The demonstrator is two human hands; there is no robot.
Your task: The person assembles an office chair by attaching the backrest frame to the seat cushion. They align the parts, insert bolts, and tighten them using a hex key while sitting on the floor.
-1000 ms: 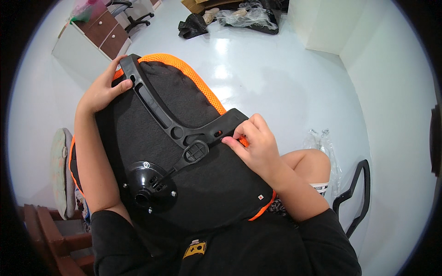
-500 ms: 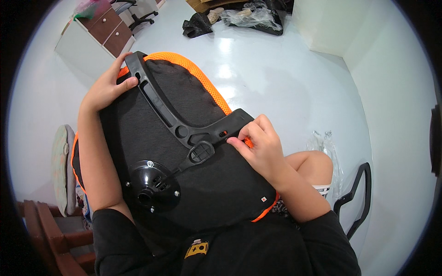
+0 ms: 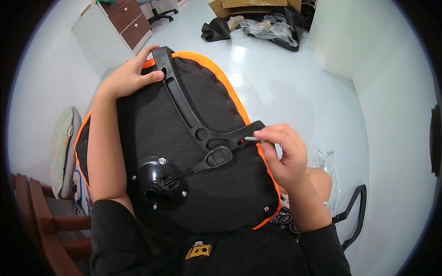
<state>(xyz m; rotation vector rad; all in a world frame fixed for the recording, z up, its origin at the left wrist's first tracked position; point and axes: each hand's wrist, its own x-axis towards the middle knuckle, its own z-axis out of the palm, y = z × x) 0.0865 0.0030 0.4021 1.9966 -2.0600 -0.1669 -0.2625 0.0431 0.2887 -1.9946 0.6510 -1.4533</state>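
Across orange-edged fabric cushion (image 3: 221,198): curved, slotted plastic bracket (image 3: 193,110).

This place is looking like a furnished room, in a home or a small office; the view is not settling which. A white cabinet (image 3: 110,39) with brown drawers is standing between ten and eleven o'clock, and a swivel chair (image 3: 160,16) is showing its castored base at eleven. An open cardboard box (image 3: 258,11) is sitting past twelve, near clear plastic wrap (image 3: 271,28). A cushion (image 3: 62,152) is resting at nine. Plain white walls (image 3: 386,92) are enclosing a glossy pale floor (image 3: 313,101).
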